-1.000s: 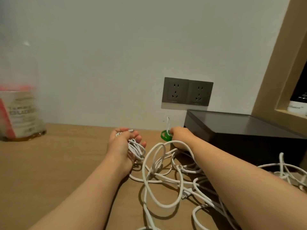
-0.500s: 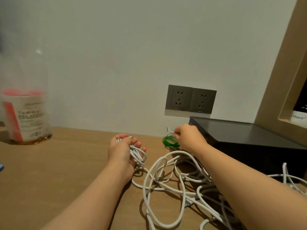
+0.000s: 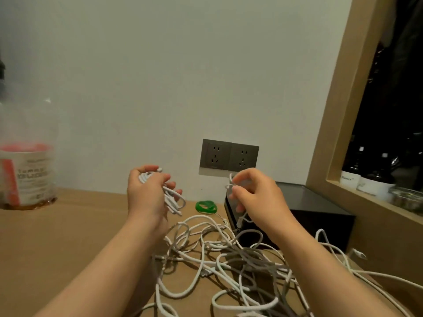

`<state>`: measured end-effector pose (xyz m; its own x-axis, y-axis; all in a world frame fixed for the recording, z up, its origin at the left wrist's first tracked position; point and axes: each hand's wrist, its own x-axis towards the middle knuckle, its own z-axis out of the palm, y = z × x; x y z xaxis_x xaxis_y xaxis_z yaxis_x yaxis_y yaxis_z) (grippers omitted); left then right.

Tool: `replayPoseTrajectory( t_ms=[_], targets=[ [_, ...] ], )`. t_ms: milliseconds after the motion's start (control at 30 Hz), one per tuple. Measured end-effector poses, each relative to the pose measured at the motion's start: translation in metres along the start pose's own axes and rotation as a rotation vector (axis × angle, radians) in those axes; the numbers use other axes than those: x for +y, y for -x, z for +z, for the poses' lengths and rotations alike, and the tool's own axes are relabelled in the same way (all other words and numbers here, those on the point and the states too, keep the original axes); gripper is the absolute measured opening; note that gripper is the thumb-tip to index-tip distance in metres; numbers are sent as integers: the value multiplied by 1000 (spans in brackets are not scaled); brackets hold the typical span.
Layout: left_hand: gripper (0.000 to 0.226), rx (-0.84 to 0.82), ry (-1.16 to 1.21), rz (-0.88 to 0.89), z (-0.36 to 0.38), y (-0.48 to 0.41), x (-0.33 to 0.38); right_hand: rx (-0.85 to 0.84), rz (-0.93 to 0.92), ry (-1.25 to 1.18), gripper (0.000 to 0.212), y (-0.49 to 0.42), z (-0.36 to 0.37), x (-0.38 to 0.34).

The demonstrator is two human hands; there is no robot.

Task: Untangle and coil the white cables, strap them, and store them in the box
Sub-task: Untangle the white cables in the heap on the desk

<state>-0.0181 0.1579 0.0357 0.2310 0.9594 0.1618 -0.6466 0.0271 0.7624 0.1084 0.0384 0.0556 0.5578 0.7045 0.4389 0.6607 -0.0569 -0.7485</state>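
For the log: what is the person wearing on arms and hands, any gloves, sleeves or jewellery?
Nothing shows. The left hand and right hand are bare, no gloves or rings visible; both forearms are uncovered to the frame edge, with no sleeve, watch or bracelet in view.

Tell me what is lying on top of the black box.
The black box shows nothing on its visible dark top. The right hand, pinching a white cord, hides its left front corner, so that part is unknown. The tangled cables lie on the table.
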Motion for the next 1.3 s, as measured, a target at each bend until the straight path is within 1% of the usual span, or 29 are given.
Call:
replayPoseTrajectory(
  t_ms=[67,167,300,367,400,467,633,733,800,867,1000,1100,1167,1300],
  targets=[
    [27,-71,62,-91,15,21,2,47,68,-142,22,18,-9,-1],
    [23,-89,120,-158,29,46,2,114,161,-255,31,43,-22,0],
    [18,-60,214,-129,40,71,1,130,213,-353,28,70,-38,6],
    [18,-68,185,-81,45,85,-6,116,217,-378,24,78,-42,11],
    [17,-70,146,-54,47,92,-12,101,222,-392,23,81,-43,13],
    [17,-77,73,5,51,104,-24,47,238,-387,29,83,-42,16],
    [21,-141,-21,160,58,118,-33,-98,226,-272,43,87,-41,16],
    [23,-186,6,171,57,123,-32,-222,217,-264,51,89,-42,13],
    [23,-197,17,166,55,124,-31,-251,247,-288,47,89,-42,10],
    [21,-204,-24,174,53,125,-32,-264,287,-341,42,91,-42,8],
    [18,-222,-111,151,51,124,-36,-272,319,-503,30,94,-40,6],
    [17,-271,-141,158,53,128,-35,-292,361,-633,23,95,-35,8],
    [15,-306,-152,204,54,131,-37,-308,389,-674,23,95,-32,9],
    [15,-342,-237,285,53,135,-43,-317,412,-629,33,94,-28,13]
  ],
)
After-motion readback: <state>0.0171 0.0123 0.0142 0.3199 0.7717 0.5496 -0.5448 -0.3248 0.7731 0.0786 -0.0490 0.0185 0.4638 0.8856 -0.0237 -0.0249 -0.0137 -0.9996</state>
